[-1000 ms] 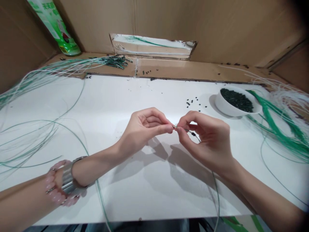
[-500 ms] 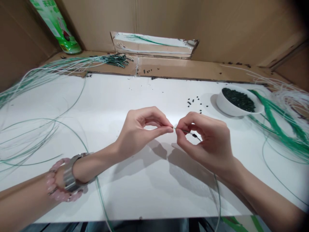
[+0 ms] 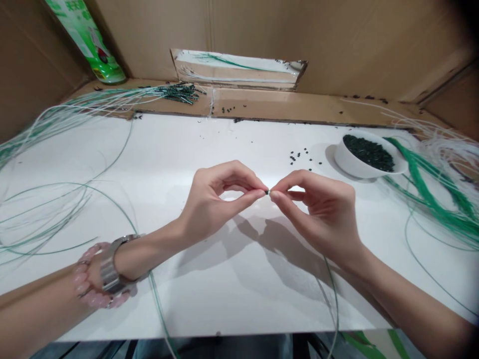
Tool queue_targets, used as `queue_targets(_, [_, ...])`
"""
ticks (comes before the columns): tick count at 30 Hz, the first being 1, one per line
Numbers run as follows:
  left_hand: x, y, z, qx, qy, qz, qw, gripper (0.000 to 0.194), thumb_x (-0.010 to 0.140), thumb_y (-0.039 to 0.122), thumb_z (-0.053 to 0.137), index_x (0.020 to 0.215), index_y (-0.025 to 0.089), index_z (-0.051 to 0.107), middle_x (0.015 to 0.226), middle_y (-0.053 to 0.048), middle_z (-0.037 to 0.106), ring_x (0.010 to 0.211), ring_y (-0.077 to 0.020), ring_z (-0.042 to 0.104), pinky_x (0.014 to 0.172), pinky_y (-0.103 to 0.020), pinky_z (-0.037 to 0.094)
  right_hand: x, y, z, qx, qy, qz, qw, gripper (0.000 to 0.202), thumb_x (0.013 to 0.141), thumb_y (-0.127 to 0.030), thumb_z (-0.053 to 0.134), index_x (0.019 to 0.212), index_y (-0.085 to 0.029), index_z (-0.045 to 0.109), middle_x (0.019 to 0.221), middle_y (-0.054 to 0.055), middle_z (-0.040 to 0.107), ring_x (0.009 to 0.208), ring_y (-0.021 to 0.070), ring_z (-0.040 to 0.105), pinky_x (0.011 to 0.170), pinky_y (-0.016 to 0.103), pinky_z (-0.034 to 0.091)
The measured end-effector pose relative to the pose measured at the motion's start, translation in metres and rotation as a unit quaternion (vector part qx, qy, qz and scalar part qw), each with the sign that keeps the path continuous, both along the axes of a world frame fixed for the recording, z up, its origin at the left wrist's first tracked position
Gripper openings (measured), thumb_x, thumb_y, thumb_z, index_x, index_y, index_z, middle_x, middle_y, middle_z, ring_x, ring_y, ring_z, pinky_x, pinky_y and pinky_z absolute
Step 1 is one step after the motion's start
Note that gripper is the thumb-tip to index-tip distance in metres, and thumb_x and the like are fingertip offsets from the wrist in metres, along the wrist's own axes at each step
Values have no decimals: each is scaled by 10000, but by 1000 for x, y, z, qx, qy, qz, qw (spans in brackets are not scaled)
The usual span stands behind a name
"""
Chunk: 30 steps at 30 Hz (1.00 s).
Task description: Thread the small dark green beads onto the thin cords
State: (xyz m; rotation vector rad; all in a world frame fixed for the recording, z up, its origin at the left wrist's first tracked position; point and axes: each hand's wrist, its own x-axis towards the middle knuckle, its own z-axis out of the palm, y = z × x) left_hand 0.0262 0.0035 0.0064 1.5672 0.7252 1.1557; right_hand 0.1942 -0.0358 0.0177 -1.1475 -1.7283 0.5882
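My left hand, with a pink bead bracelet and a metal bangle at its wrist, is closed in a pinch over the middle of the table. Facing it, my right hand pinches too, its fingertips almost touching the left ones. A tiny dark bead shows between the two pinches, on a thin cord mostly hidden by the fingers. From under my right hand a thin green cord runs down over the table's front edge. More green cord passes beneath my left forearm.
A white bowl of dark green beads stands at right, beside green and white cord bundles. Loose beads lie left of it. Beaded strands rest on the cardboard ledge near a green bottle. Loose cords spread at left.
My right hand has shifted slightly up and left to my left fingertips. The dark bead, earlier on the cord by my right palm, now appears between the fingertips.
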Motion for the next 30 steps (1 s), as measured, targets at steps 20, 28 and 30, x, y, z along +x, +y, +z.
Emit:
queue_targets(20, [1, 0, -3, -35, -10, -15, 999, 156, 700, 122, 713, 770, 173, 584, 762, 5, 662, 711, -106, 640, 693, -210, 532, -4, 0, -4, -18, 62, -19, 998, 85, 760, -96, 662, 779, -179, 658, 720, -2, 654, 619, 93, 608, 536, 192, 551])
queue_targets(28, [1, 2, -2, -41, 29, -11, 999, 61, 759, 213, 675, 710, 181, 689, 722, -7, 698, 672, -125, 639, 664, -236, 529, -5, -2, 0, -24, 65, -25, 997, 50, 782, -145, 664, 794, -193, 675, 734, 4, 677, 632, 111, 634, 545, 217, 564])
queue_targets(30, [0, 2, -2, -65, 24, -21, 997, 67, 759, 217, 678, 705, 177, 686, 723, -8, 698, 663, -121, 638, 652, -227, 529, -5, -3, 0, -25, 62, -27, 997, 50, 792, -148, 653, 800, -193, 673, 740, 4, 678, 649, 114, 638, 551, 222, 563])
